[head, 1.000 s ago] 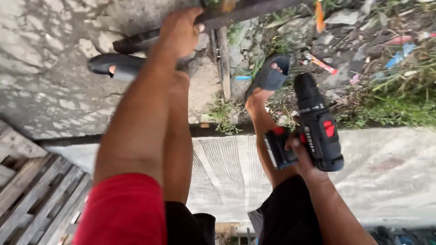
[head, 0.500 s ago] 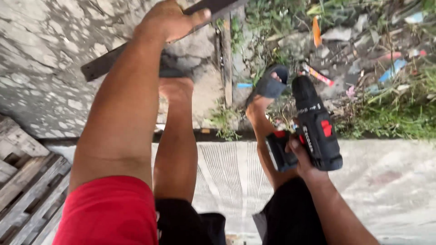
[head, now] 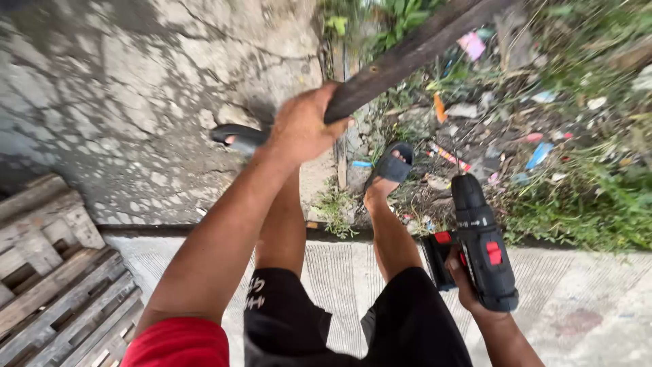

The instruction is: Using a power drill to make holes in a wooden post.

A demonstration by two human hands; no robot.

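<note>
I have my left hand [head: 301, 129] with fingers wrapped around the dark wooden bar [head: 407, 51], lifted off the cracked concrete; my right hand [head: 468, 289] grips the cordless drill [head: 479, 241], idle below. No drilling visible yet.

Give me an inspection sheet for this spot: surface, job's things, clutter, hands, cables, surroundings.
Surface: cracked concrete; a ribbed slab underfoot.
Job's things: dark plank, slanted; black cordless drill with red buttons.
Clutter: litter scattered among weeds.
Hands: left hand grips the plank's lower end; right hand holds the drill, nose pointing away.
Cables: nothing seen.
Surroundings: wooden pallet at left; feet in dark sandals.
</note>
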